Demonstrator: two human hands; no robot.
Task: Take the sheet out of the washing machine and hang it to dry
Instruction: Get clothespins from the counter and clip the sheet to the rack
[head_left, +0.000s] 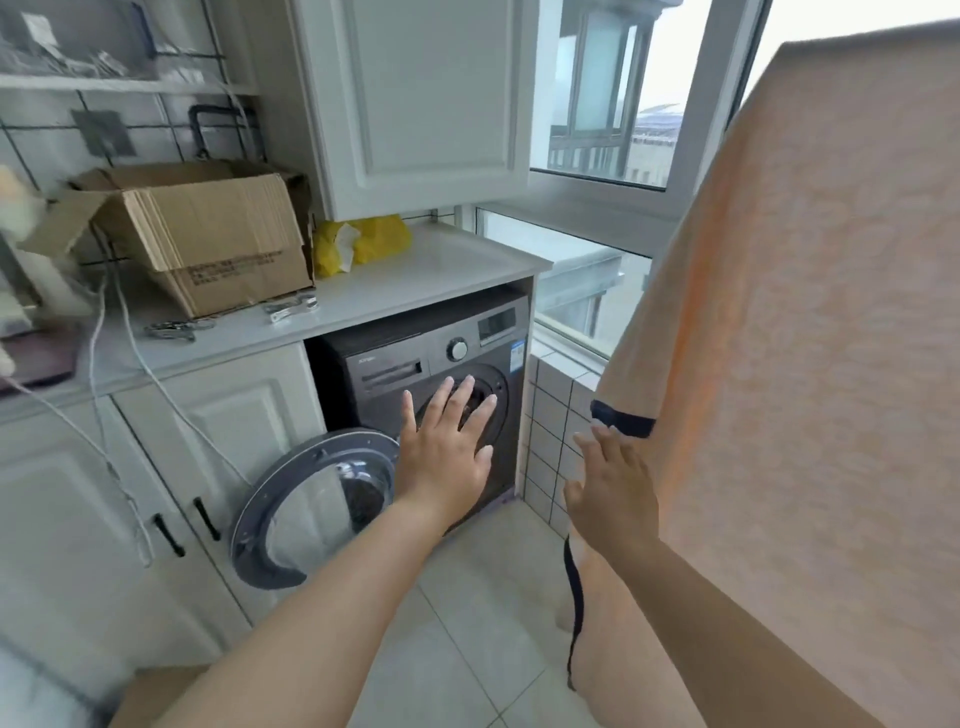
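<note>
An orange sheet with a dark trim hangs on the right, reaching down to the floor. A dark grey washing machine sits under the counter with its round door swung wide to the left. My left hand is held out flat in front of the drum opening, fingers spread, holding nothing. My right hand is open next to the sheet's dark-trimmed corner, at its left edge; whether it touches the cloth is unclear.
A white counter carries a cardboard box, a yellow bag and metal clips. White cabinets stand on the left with cords hanging down. A tiled ledge and window are beside the machine.
</note>
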